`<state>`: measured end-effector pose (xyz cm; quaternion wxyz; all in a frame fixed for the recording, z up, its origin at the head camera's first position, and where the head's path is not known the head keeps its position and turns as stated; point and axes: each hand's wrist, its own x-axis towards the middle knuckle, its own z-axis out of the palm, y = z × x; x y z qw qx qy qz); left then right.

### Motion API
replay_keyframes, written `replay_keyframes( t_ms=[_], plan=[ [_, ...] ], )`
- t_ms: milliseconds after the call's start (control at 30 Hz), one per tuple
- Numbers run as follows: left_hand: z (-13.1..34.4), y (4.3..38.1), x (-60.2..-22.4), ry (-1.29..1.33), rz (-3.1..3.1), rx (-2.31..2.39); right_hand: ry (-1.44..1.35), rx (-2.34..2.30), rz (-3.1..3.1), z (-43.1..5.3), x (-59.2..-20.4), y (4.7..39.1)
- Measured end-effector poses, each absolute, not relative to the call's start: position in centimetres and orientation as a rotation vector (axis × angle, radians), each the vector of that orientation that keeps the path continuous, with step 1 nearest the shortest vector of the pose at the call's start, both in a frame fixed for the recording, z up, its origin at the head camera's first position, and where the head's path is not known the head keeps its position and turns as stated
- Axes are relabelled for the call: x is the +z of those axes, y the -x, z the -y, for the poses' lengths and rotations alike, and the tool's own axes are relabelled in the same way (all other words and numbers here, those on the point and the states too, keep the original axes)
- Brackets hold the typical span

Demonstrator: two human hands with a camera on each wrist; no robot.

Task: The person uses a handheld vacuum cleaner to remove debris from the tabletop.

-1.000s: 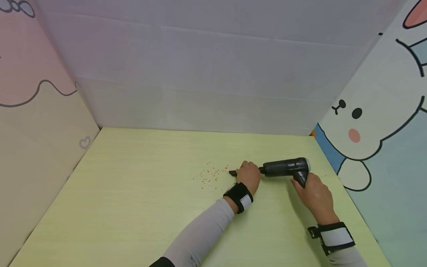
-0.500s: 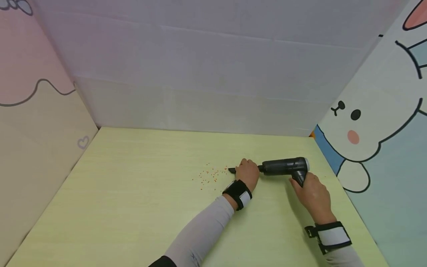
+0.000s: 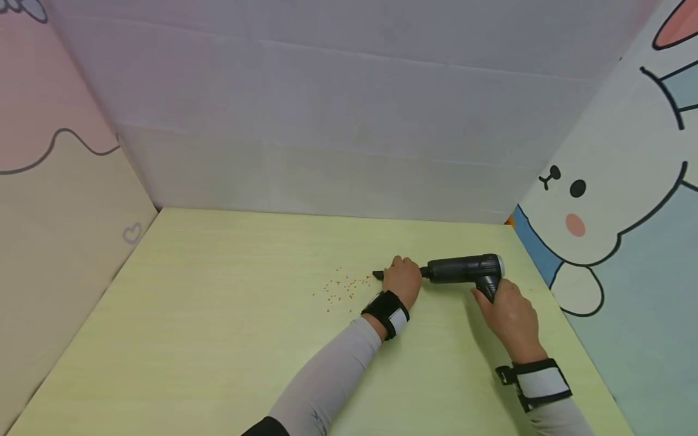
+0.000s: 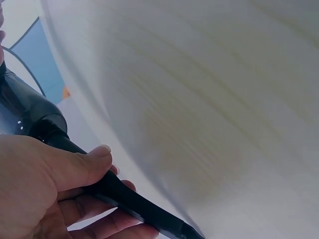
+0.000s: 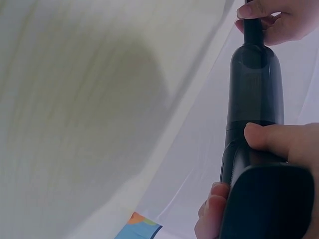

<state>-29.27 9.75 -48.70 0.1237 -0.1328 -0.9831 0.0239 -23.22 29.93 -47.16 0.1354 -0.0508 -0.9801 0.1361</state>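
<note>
A black handheld vacuum cleaner (image 3: 460,270) is held above the right part of the table, its narrow nozzle (image 3: 377,275) pointing left. My right hand (image 3: 512,318) grips its handle; in the right wrist view the thumb lies along the body and the fingers wrap beneath. My left hand (image 3: 403,281) pinches the nozzle tube, and the left wrist view shows the thumb on one side of the tube (image 4: 129,201) and fingers on the other. Small orange crumbs (image 3: 340,289) lie scattered just left of the nozzle tip.
The pale yellow table (image 3: 218,339) runs back to a white sheet wall (image 3: 327,133). A beige and pink panel (image 3: 65,254) borders the left side. On the right stands a panel with a cartoon animal print (image 3: 627,272).
Both hands and the vacuum cleaner have shifted slightly up and left in the head view, partly with the camera's own movement. The grips look the same.
</note>
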Motion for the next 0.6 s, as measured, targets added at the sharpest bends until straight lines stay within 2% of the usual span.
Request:
replay_keyframes(
  t_ms=[600],
  plan=[
    [-9.5, 28.8, -50.6, 0.361, 2.812, 0.051, 0.137, 0.367, 2.869, -29.7, -47.8, 23.1]
  ],
)
